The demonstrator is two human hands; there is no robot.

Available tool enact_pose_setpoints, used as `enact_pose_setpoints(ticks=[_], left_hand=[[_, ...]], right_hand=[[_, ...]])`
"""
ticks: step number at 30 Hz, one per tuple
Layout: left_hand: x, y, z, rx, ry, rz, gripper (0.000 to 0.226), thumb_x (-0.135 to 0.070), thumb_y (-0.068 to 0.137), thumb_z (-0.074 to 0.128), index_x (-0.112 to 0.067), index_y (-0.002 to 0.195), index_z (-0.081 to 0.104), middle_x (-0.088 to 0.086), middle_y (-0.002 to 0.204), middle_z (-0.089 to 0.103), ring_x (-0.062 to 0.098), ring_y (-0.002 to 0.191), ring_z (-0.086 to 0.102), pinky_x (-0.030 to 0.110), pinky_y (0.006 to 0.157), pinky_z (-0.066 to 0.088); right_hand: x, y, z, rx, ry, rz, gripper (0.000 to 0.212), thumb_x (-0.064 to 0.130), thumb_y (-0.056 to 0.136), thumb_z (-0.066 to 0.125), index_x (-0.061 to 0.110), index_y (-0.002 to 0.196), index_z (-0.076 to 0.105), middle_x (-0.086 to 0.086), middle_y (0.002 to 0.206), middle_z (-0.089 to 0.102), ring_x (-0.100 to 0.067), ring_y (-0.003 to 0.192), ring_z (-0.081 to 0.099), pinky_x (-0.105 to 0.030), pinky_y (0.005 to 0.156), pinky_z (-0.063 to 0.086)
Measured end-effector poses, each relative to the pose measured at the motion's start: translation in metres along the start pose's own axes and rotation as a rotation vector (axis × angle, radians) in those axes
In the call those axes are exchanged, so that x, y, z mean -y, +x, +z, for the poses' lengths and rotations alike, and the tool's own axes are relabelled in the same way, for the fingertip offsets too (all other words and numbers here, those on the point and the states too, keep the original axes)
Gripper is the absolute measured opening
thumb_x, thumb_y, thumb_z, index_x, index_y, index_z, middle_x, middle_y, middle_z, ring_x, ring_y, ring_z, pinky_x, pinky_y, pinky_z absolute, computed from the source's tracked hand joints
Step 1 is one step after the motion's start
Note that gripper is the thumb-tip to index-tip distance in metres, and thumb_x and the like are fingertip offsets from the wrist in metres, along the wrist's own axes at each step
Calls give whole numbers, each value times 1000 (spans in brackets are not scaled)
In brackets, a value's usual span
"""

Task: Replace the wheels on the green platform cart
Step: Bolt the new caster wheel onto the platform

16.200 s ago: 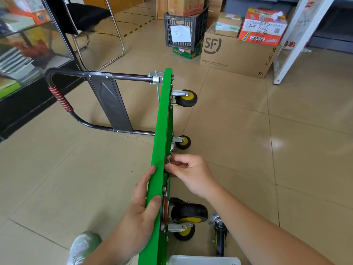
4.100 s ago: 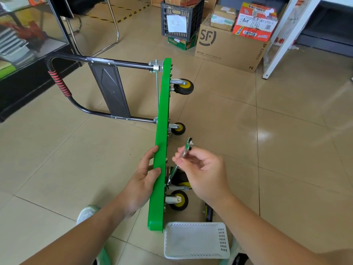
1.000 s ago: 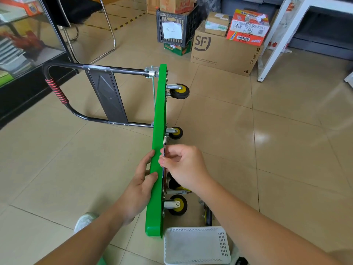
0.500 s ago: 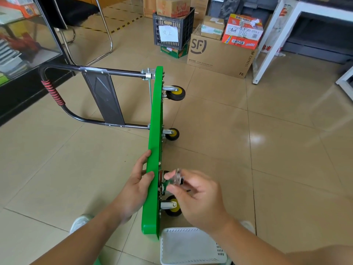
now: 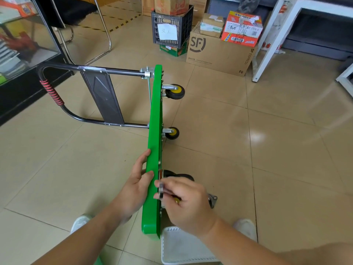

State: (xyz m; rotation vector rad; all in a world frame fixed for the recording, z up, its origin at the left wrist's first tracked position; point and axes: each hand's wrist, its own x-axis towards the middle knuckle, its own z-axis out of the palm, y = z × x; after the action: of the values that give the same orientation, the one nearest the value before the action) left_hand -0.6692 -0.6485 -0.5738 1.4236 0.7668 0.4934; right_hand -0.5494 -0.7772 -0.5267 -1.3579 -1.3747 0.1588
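Green cart [image 5: 154, 121] on edge, gripped by left hand [image 5: 133, 190]; metal tool [image 5: 161, 190] pinched in fingers of right hand [image 5: 189, 205], near white basket [image 5: 181, 249]

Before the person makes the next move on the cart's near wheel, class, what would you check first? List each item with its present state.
1. Cart steadied: left hand holds the green deck, which stands on its edge. Ok.
2. Tool in hand: right hand pinches a metal tool. Ok.
3. Tool seated on a fastener: the contact is hidden. Cannot tell.
4. Far wheels mounted: upper far wheel and lower far wheel sit in their brackets. Ok.
5. Parts basket close by: white basket lies at the deck's near end. Ok.
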Motion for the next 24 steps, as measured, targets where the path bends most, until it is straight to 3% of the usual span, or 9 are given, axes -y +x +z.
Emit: enact_pose_setpoints(ticks=[2,6,9,14,19,24], left_hand=[[0,0,0,9,-5,-14,54,-24,107,46,-64,142,37,-22,115,69,25,102,67,35,85,58],[-1,-1,-1,25,20,-5,55,-26,105,43,-66,141,35,-36,109,64,13,89,66,26,72,57],[-1,-1,-1,29,14,-24,55,-27,104,44,-66,142,34,-35,107,65,17,88,65,38,79,58],[-4,-2,-1,34,0,-29,58,-39,91,45,-68,140,34,-36,104,64,21,90,63,39,80,57],[-6,-2,0,26,-4,-51,56,-38,96,45,-68,142,32,-31,105,64,37,104,62,50,87,58],[-6,-2,1,12,6,-52,59,-17,111,37,-68,140,34,-29,107,67,36,99,64,45,81,59]], right_hand=[[-4,17,1,-8,39,118,18,10,83,74,20,98,75,4,97,74,-15,87,73,-36,77,61],[-17,50,-3,70,212,504,18,14,82,76,31,88,78,6,96,78,-12,87,75,-32,86,61],[-28,66,-7,151,213,618,25,8,84,79,32,90,76,3,92,78,-14,86,75,-42,86,62],[-24,70,-6,121,243,611,30,3,84,78,33,87,76,6,88,78,-13,85,76,-39,85,63],[-4,65,-24,1,333,487,33,-11,83,74,22,88,77,9,90,78,-9,89,75,-22,84,58],[12,30,-28,5,229,371,21,-5,79,78,1,99,79,-7,102,77,-14,92,76,-31,84,62]])
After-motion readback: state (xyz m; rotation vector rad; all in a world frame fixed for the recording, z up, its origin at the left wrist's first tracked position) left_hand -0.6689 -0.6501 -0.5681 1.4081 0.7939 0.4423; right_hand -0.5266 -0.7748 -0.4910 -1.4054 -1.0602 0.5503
